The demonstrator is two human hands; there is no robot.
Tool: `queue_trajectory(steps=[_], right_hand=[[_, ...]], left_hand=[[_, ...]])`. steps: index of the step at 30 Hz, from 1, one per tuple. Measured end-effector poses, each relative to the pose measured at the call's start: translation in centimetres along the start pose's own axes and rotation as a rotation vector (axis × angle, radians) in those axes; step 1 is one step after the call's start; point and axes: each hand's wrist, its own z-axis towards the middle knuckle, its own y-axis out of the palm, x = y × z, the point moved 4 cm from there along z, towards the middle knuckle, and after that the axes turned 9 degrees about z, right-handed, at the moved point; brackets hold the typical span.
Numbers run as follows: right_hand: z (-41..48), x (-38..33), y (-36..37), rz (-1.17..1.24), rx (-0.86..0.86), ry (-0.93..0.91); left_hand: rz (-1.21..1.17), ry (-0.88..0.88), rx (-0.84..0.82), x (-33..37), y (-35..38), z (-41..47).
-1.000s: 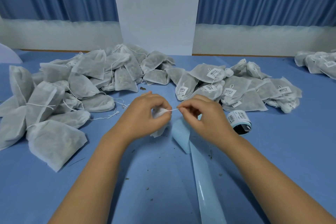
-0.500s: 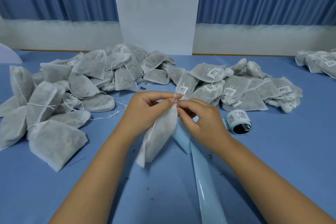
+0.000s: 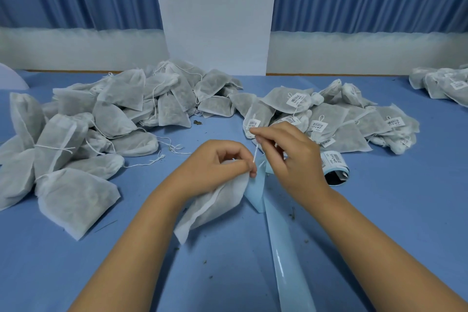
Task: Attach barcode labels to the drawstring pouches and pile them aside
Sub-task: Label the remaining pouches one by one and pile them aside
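Observation:
My left hand (image 3: 215,167) grips the gathered neck of a white drawstring pouch (image 3: 210,208), whose body hangs down onto the blue table (image 3: 101,261). My right hand (image 3: 291,157) pinches the pouch's drawstring (image 3: 255,153) and holds it taut, up and to the right of the neck. A roll of barcode labels (image 3: 335,167) lies just right of my right hand. Its pale blue backing strip (image 3: 286,256) trails toward me.
A large heap of unlabelled pouches (image 3: 101,121) covers the left of the table. A pile of labelled pouches (image 3: 329,119) lies behind my right hand, and more labelled ones (image 3: 445,83) sit at the far right edge. Small dark crumbs dot the cloth.
The pouch has dropped out of my left fist and now hangs down. My right hand has moved up and right, drawing the string out.

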Motion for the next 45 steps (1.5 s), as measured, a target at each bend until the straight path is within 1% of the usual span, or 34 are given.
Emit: queue_trajectory(steps=[2, 6, 7, 11, 13, 19, 23, 26, 29, 32, 36, 42, 45], right_hand=[[-0.1, 0.5, 0.3, 0.036, -0.024, 0.044], [-0.8, 1.3, 1.4, 0.138, -0.227, 0.248], [-0.8, 1.3, 1.4, 0.142, -0.232, 0.267], [-0.1, 0.6, 0.4, 0.201, -0.041, 0.285], [0.1, 0.1, 0.2, 0.238, -0.017, 0.301], [-0.1, -0.2, 0.8, 0.294, -0.161, 0.415], [-0.1, -0.1, 0.8, 0.332, -0.196, 0.449], [-0.1, 0.2, 1.0, 0.315, -0.226, 0.466], [-0.3, 0.6, 1.3, 0.233, -0.281, 0.445], [-0.5, 0.8, 1.5, 0.155, -0.315, 0.366], [-0.5, 0.5, 1.7, 0.123, -0.294, 0.317], [-0.4, 0.3, 1.1, 0.216, -0.138, 0.332], [-0.5, 0.3, 1.1, 0.227, -0.157, 0.33]], left_hand=[[-0.092, -0.017, -0.014, 0.2, 0.2, 0.0], [-0.291, -0.075, 0.037, 0.1, 0.2, 0.1], [-0.317, -0.091, 0.06, 0.0, 0.0, 0.2], [-0.392, -0.148, 0.098, -0.3, -0.5, 0.4], [-0.438, -0.176, 0.117, -0.5, -0.5, 0.4], [-0.41, -0.179, 0.103, -0.5, -0.6, 0.4], [-0.367, -0.183, 0.083, -0.5, -0.5, 0.4], [-0.309, -0.17, 0.077, -0.8, -0.3, 0.5], [-0.272, -0.167, 0.124, -0.9, -0.3, 0.6], [-0.225, -0.155, 0.174, -1.1, -0.3, 0.7], [-0.175, -0.146, 0.228, -1.4, -0.6, 0.8], [-0.156, -0.154, 0.236, -1.6, -0.5, 0.9], [-0.149, -0.166, 0.237, -1.7, -0.5, 0.9]])
